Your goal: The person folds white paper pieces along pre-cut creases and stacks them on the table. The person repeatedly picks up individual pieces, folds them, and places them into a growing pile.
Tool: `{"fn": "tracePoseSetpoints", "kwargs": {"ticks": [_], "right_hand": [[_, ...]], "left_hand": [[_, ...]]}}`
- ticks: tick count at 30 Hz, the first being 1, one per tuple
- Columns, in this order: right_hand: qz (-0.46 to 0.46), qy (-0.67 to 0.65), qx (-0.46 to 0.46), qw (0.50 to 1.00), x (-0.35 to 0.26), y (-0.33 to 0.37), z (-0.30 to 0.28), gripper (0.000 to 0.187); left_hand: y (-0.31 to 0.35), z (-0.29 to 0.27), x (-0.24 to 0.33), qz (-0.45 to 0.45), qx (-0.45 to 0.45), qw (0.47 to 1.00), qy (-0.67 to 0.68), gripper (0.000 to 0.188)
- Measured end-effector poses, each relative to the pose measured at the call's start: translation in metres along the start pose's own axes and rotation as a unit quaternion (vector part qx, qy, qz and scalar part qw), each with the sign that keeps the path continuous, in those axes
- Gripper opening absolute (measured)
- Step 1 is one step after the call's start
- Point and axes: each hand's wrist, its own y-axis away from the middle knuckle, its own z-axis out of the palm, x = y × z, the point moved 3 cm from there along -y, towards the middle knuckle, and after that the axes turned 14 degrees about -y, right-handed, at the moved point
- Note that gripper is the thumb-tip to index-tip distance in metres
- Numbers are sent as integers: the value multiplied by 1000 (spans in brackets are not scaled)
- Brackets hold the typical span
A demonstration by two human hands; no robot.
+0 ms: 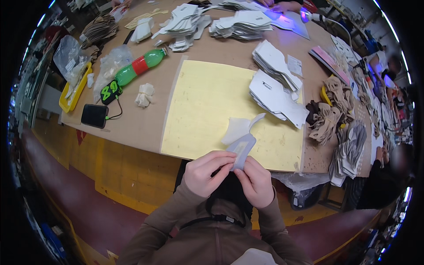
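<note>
Just over the table's front edge, my left hand (206, 173) and my right hand (256, 182) both pinch a small pale grey cut piece (247, 145). A lighter cream strip (240, 148) lies along its face. My left fingertips press at the strip, while my right thumb and fingers grip the lower right edge. A white flap (237, 129) stands up beyond the grey piece; I cannot tell whether it is joined to it. Under and beyond my hands lies a yellow sheet (198, 101) taped to the table.
White cut-piece stacks (276, 99) overlap the sheet's right side; more white stacks (240, 25) lie at the back. Brown bundles (329, 119) sit right. A green bottle (150, 59), black phone (94, 115) and yellow tray (70, 99) stand left. Another person's hands (280, 6) work at the far edge.
</note>
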Motion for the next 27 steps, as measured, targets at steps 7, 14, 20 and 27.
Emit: {"fn": "tracePoseSetpoints", "kwargs": {"ticks": [7,14,20,27], "right_hand": [[-27,24,21,999,1,3,-9,13],[-28,66,-10,997,8,2,-11,9],[-43,84,-18,995,8,-7,-5,6],[-44,72,-20,996,13,-12,1,4]], "left_hand": [[-14,1,12,69,-19,994,-81,16],[-12,1,18,203,-44,945,-251,19],[-15,8,13,186,-55,931,-309,17],[-22,1,0,179,-3,950,-257,16]]}}
